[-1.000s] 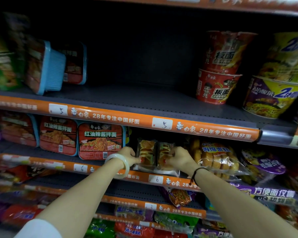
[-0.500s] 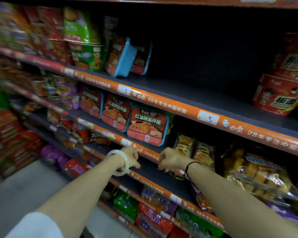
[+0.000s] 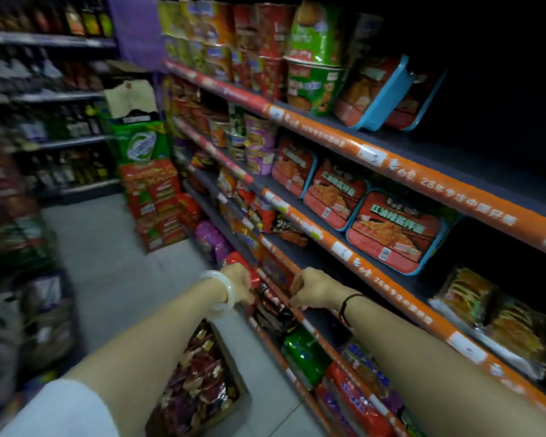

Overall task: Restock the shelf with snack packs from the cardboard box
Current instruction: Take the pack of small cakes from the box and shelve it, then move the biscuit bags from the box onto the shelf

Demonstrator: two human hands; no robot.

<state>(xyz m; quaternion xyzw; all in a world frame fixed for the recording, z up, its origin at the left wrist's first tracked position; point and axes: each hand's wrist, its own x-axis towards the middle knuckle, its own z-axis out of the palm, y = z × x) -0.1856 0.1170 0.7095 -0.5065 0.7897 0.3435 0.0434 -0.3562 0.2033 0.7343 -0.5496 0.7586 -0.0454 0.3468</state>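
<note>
Both hands have come away from the shelf since a second ago, and my view has swung left and down along the aisle. The two snack packs (image 3: 489, 310) they were pressing then now stand side by side on the shelf (image 3: 394, 290), well to the right of the hands, just behind its orange price rail.

My left hand (image 3: 237, 287) hangs in front of the lower shelves, fingers loosely curled, and I see nothing in it. A white bangle (image 3: 223, 294) sits on that wrist, and a white sleeve (image 3: 60, 408) covers the upper arm. My right hand (image 3: 316, 290) is near it, apart from it, fingers also loosely curled and holding nothing. Its fingertips (image 3: 297, 302) are down by the orange edge of a lower shelf, but I cannot tell whether they touch it. A black cord (image 3: 349, 305) circles that wrist.

Below and between my forearms, the cardboard box (image 3: 239, 383) stands on the grey floor, beside the foot of the shelving. It is packed with red and purple snack packs.

Red noodle trays (image 3: 394, 231) with blue rims stand on edge in a row on the shelf above the one with the two placed packs. Stacked cartons (image 3: 155, 197) stand on the floor at the far end of the aisle. Everything on the left side is too blurred to make out.
</note>
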